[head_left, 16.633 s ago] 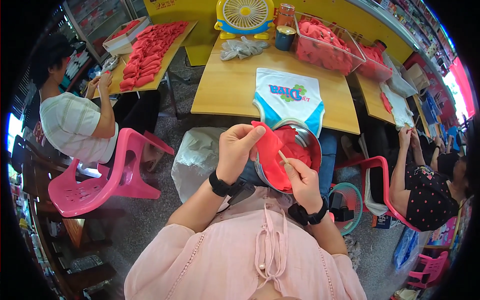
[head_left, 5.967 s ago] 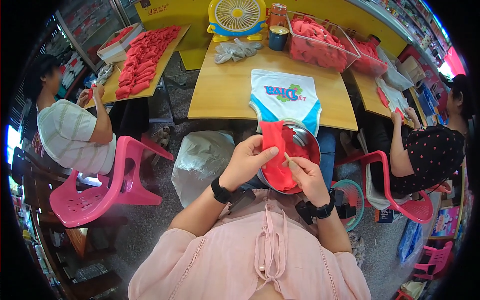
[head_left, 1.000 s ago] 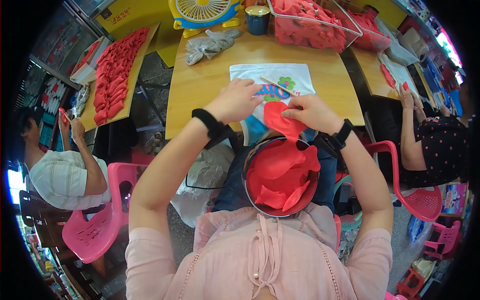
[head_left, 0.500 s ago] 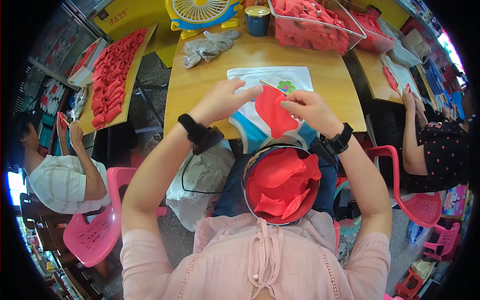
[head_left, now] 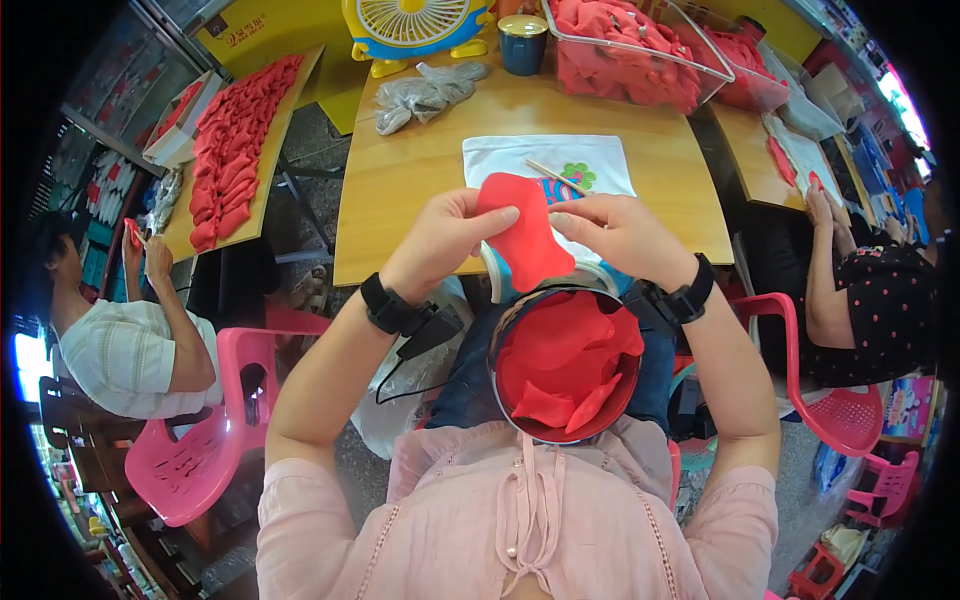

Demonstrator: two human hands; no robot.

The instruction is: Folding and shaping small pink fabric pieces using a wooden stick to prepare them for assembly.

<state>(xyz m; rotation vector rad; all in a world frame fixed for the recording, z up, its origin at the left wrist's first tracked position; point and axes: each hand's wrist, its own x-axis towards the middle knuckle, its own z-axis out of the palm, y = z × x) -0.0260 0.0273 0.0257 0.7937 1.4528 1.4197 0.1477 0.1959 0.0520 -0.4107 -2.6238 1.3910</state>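
A flat red fabric piece (head_left: 520, 235) with a curved outline is in my left hand (head_left: 447, 235), pinched between thumb and fingers. My right hand (head_left: 625, 235) is at the piece's right edge, thumb and forefinger pressed together; whether they grip the edge or something tiny is hidden. Beneath both hands, a white cloth with blue trim and a green flower print (head_left: 490, 150) lies over the table's near edge. A thin pale stick (head_left: 550, 174) rests on the cloth. In my lap sits a round container (head_left: 497, 375) holding several red fabric pieces (head_left: 555, 340).
On the wooden table (head_left: 400, 170) stand a yellow-and-blue fan (head_left: 415, 30), a dark blue cup (head_left: 522, 48), a crumpled plastic bag (head_left: 425, 95) and a clear bin (head_left: 640, 90) of red pieces. Co-workers sit left and right, near pink chairs (head_left: 170, 470). Red pieces (head_left: 230, 150) cover another table.
The red piece has moved left and nearer me, from between both hands' fingertips into my left hand's pinch. My right hand has also come slightly nearer.
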